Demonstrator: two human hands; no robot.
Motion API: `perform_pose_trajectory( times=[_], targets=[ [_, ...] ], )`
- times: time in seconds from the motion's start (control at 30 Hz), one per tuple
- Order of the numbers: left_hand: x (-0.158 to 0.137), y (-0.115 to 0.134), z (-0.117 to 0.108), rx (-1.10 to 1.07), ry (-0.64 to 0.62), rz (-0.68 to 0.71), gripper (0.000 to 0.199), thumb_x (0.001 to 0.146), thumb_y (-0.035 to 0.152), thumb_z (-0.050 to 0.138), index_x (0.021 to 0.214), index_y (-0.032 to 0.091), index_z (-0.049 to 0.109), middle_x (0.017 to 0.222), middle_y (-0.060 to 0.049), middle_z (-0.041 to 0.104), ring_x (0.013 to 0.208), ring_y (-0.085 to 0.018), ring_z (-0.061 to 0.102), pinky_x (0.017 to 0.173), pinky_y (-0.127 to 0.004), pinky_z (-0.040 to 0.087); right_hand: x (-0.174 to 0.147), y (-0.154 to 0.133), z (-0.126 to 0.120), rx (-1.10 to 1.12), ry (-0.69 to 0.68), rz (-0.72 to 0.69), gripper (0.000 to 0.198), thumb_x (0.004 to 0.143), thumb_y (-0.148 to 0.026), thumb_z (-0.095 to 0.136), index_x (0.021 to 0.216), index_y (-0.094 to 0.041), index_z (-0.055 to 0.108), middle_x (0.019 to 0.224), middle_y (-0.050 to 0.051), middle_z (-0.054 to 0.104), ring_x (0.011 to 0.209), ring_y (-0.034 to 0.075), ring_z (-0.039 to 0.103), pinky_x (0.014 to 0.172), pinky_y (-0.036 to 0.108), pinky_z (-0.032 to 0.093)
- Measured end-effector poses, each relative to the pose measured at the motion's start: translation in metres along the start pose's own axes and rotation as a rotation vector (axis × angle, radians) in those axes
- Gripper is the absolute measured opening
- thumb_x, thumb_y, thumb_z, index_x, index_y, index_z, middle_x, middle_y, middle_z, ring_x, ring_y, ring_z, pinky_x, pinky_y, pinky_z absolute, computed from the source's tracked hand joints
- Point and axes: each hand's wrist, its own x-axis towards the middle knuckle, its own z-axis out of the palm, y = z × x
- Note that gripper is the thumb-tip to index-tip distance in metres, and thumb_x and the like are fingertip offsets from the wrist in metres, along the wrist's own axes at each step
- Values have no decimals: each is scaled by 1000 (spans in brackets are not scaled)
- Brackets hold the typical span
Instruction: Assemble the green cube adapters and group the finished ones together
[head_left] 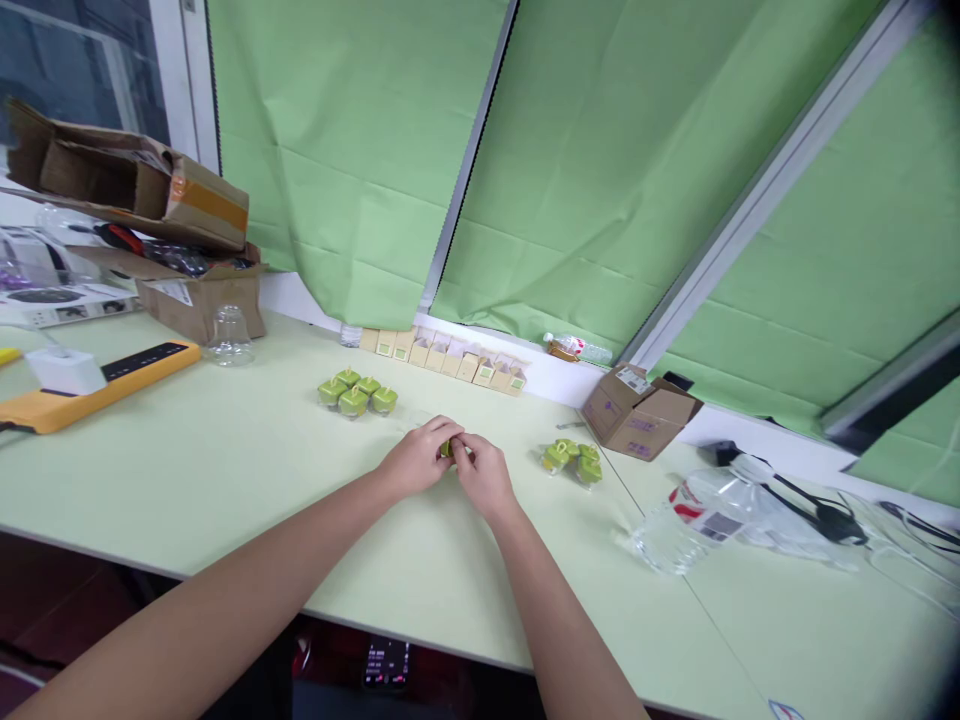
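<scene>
My left hand (418, 458) and my right hand (484, 480) meet over the middle of the table, fingers closed around one small green piece (446, 450). Most of that piece is hidden by my fingers. To the left of my hands stands a cluster of several small green-topped pieces (353, 402) with little loops on top and clear undersides. A smaller group of similar green-topped pieces (557, 456) sits on the right. What exactly these pieces are, I cannot tell.
Small open cardboard boxes (442, 357) line the back edge. A brown carton (637, 415) and a large clear bottle (697, 515) stand right. On the left are an orange power strip (150, 370), a clear plastic bottle piece (231, 338) and stacked cartons (202, 305).
</scene>
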Motion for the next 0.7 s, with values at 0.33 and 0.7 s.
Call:
perform_pose_trajectory(
  times=[0.33,0.7],
  targets=[
    [0,0,-1,-14,11,26,39,78,7,54,114,23,61,112,-6,60,81,-16,60,73,-28,50,4,16,8,314,53,255,18,78,-35,63,86,-23,73,83,2,73,64,15,64,62,26,52],
    [-1,3,-4,-3,-18,62,41,80,7,54,117,24,60,115,-6,59,86,-16,61,75,-28,51,3,8,4,276,50,234,20,78,-34,60,83,-24,77,81,1,74,60,15,61,59,26,51]
  ],
)
